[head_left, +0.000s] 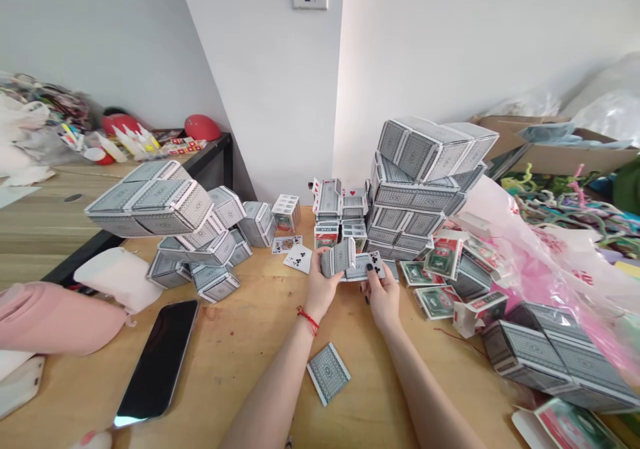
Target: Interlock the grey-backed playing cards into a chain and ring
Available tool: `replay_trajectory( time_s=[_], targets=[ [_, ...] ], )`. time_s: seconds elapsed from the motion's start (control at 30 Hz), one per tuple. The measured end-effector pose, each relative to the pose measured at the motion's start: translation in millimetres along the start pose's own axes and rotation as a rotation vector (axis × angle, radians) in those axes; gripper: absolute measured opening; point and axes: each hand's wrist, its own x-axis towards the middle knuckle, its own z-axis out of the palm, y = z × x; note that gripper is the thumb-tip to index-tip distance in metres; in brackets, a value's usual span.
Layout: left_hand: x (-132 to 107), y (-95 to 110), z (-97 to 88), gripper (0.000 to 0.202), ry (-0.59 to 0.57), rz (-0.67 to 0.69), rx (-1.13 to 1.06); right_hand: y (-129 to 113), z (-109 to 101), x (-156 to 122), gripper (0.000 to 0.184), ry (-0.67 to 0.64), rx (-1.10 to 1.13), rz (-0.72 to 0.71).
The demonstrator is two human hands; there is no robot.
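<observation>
My left hand (pixel 321 282) is closed around a small block of folded playing cards (pixel 338 257), grey patterned backs outward. In my right hand (pixel 383 296), thumb and fingers pinch a playing card (pixel 375 266), a five of clubs facing up. Between the hands, more grey-backed cards (pixel 357 268) lie against the block; whether they are joined to it I cannot tell. Some of my fingers are hidden behind the cards. A folded grey-backed card (pixel 329 373) rests on the table between my forearms, and loose face-up cards (pixel 299 258) lie just left of my left hand.
Stacked card blocks rise at the left (pixel 165 202) and right (pixel 420 189). Card boxes (pixel 443 256) and a pink plastic bag (pixel 540 249) crowd the right side. A phone (pixel 159 362) lies at the left, beside a pink case (pixel 60 317). A wall (pixel 280 102) stands behind.
</observation>
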Motion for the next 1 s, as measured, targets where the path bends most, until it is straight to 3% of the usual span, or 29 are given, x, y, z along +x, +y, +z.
replay_trajectory(
  time_s=[0.17,0.33,0.5,0.63,0.73,0.9,1.0],
  targets=[
    [-2.7,-0.7,3.8,0.047,-0.036,-0.092,-0.078,7.4,-6.2,1.5,0.046,0.039,-0.149,-0.048],
    [-0.2,1.7,2.1,0.047,-0.037,-0.232,-0.197,10.4,-7.3,-1.7,0.046,-0.059,-0.288,-0.072],
    [8.0,6.1,-3.4,0.047,0.001,-0.267,-0.274,-2.0,-3.3,-4.0,0.063,-0.279,-0.026,0.074],
    [10.0,6.1,-5.2,0.046,0.0,-0.298,-0.274,1.7,-5.6,1.8,0.052,-0.237,0.166,0.218],
    [8.7,3.4,-4.7,0.045,-0.029,-0.253,-0.211,5.6,-6.8,3.9,0.035,-0.224,0.211,0.301],
    [8.0,0.7,-6.2,0.044,-0.063,-0.075,-0.006,-3.4,-3.9,-1.2,0.045,-0.38,0.331,0.362],
    [7.9,2.4,-7.4,0.044,-0.073,-0.041,0.047,-8.3,-1.3,-4.2,0.051,-0.432,0.299,0.381]
  ],
)
